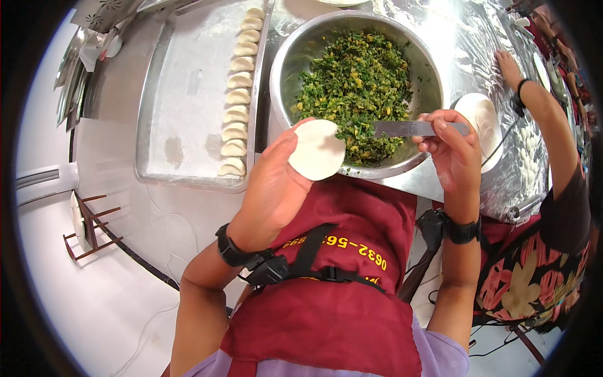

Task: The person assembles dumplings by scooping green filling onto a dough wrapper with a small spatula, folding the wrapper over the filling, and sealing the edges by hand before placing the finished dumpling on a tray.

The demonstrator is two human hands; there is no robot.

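My left hand (pixel 278 184) holds a round, flat dumpling wrapper (pixel 316 151) by its left side, with the thumb over its edge. In my right hand (pixel 450 146) is a flat metal filling spatula (pixel 405 128), gripped near its holed end. Its far end carries a clump of filling (pixel 356 131) close to the wrapper's right edge; whether they touch I cannot tell. Both hands are at the near rim of a steel bowl (pixel 278 66), which holds chopped green and yellow filling (pixel 358 75).
Left of the bowl, a metal tray (pixel 188 94) bears a row of folded dumplings (pixel 239 96). A plate of stacked wrappers (pixel 485 118) sits to the right. Farther right, a co-worker's hand (pixel 509 68) rests on the floured table, near small dough pieces (pixel 528 146) and a rolling pin (pixel 523 207).
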